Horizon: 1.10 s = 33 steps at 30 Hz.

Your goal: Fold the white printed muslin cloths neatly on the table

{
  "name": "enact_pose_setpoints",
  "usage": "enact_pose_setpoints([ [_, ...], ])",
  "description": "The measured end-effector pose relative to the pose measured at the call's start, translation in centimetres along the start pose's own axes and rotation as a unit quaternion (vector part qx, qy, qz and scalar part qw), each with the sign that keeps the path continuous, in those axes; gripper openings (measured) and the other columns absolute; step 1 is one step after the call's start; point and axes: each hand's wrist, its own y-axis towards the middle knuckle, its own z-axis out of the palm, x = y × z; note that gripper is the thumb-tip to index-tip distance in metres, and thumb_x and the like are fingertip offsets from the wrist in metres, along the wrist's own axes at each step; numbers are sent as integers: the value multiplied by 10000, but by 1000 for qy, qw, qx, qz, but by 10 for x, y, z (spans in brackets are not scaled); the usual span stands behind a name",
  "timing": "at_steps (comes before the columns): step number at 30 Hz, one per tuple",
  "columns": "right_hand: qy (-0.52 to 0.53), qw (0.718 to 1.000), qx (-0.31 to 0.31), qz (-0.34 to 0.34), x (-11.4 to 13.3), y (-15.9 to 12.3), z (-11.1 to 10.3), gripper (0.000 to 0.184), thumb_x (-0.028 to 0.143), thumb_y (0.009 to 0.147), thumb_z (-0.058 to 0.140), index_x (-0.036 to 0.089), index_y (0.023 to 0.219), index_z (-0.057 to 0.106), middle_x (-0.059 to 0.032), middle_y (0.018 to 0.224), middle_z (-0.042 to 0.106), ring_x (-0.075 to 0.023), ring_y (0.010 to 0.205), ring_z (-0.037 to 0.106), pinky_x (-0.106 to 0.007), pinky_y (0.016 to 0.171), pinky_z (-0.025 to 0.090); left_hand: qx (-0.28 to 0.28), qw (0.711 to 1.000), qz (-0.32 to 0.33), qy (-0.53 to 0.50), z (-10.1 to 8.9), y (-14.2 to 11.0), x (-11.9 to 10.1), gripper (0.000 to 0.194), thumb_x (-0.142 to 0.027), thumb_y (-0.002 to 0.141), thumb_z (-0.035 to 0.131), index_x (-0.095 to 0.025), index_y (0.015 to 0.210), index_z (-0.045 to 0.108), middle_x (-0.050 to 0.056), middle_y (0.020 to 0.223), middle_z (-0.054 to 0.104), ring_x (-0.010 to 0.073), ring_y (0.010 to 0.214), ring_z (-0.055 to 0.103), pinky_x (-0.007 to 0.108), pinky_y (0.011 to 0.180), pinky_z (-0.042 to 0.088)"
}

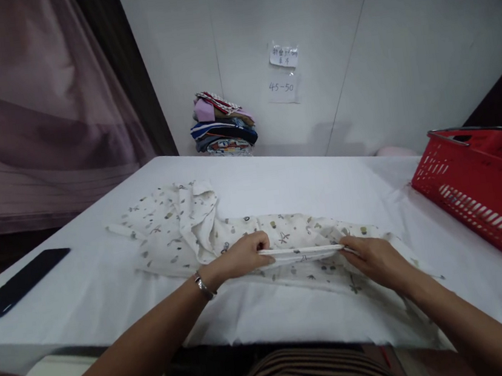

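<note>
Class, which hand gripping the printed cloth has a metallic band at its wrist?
The left hand, wearing a silvery band; the right hand wears none.

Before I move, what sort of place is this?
Probably an indoor spot for handling clothes or fabric: a white table, a printed cloth on it, and a stack of folded fabrics near its far edge.

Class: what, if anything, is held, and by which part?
The left hand and right hand both grip the white printed cloth by a straight edge or fold, at two separate spots.
</note>
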Motion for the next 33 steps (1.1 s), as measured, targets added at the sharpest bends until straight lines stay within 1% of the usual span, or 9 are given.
enact_pose_setpoints([
  [5,0,1000,-11,-1,4,1,1,197,278,893,389,231,919,579,-20,761,663,-169,668,607,-246,583,382,-13,997,-20,76,1,-9,-11,171,-329,715,569,-203,703,454,-18,710,507,144,663,457,243,556,292],
  [9,0,1000,-6,-1,5,2,0,187,276,899,396,228,903,576,-15,747,656,-166,668,603,-241,584,373,16,998,-16,56,-1,-12,-17,249,-436,716,598,-207,791,534,-18,741,554,146,670,487,239,560,307],
  [11,0,1000,0,-2,5,3,-1,186,276,901,397,226,910,576,-19,758,658,-164,677,602,-238,586,369,33,999,-10,41,-1,-12,-17,296,-493,749,566,-205,816,568,-17,731,565,141,656,491,238,559,309],
  [14,-2,1000,6,2,6,3,-2,187,268,904,399,219,923,578,-25,766,658,-165,686,603,-235,584,358,33,999,9,39,-1,-10,-16,367,-525,812,484,-186,683,543,-14,668,529,129,621,474,240,560,310],
  [17,-1,1000,11,3,8,2,-4,193,275,910,396,215,917,578,-23,751,654,-163,689,603,-230,586,353,9,998,42,51,1,-8,-12,424,-497,858,430,-180,578,444,-19,606,455,121,598,447,243,569,308],
  [20,-1,1000,7,4,7,3,-3,196,285,911,395,224,930,580,-21,771,661,-161,701,606,-229,597,362,-12,997,65,49,2,-6,-11,422,-456,880,416,-179,562,418,-20,596,439,118,594,438,244,584,314],
  [25,20,1000,-2,-2,6,5,-3,213,285,909,394,216,968,587,-36,843,673,-177,757,616,-242,638,386,-40,996,67,46,0,-3,-14,390,-424,885,424,-181,589,501,-4,624,495,127,620,460,253,617,343],
  [30,43,999,-6,-8,9,4,-8,276,284,923,338,195,980,594,-26,828,657,-160,770,606,-231,669,382,-22,996,65,48,-3,-4,-17,305,-406,874,443,-212,702,603,5,733,597,158,700,527,271,666,383],
  [33,69,998,-3,-7,8,5,-6,245,295,910,373,212,952,600,-20,807,652,-167,743,599,-245,654,390,-24,996,71,48,-6,-5,-21,261,-367,857,464,-214,704,609,4,752,590,166,715,534,276,673,394],
])
